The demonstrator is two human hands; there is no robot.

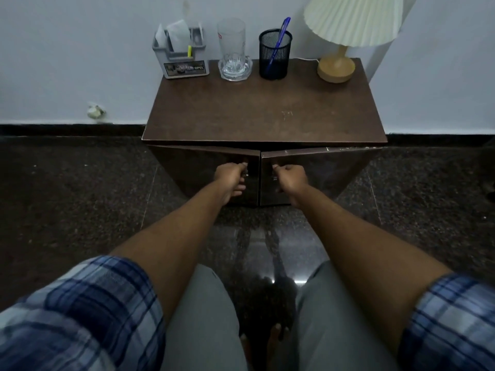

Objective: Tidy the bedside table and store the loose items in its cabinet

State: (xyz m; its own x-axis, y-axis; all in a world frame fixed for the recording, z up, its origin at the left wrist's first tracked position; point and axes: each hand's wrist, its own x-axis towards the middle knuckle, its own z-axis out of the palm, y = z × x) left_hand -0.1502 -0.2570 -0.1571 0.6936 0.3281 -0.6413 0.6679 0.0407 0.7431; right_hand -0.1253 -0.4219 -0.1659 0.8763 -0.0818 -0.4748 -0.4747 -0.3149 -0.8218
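At centre frame, the left hand (231, 174) and right hand (290, 175) have fingers curled around the handles of the dark brown wooden bedside cabinet's two doors (308, 178), barely ajar. The tabletop (262, 113) looks tidied, items lined along its upper edge; judging by this, only shutting the doors remains.

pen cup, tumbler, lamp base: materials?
Pen cup: black metal mesh, by the look; the pen shows through the holes.
Tumbler: clear glass or hard plastic, see-through with a thick base.
Lamp base: pale wood, apparently; matte, light tan.

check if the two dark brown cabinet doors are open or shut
Slightly ajar: both dark brown cabinet doors angle outward at the centre, with the left hand and right hand gripping their handles.
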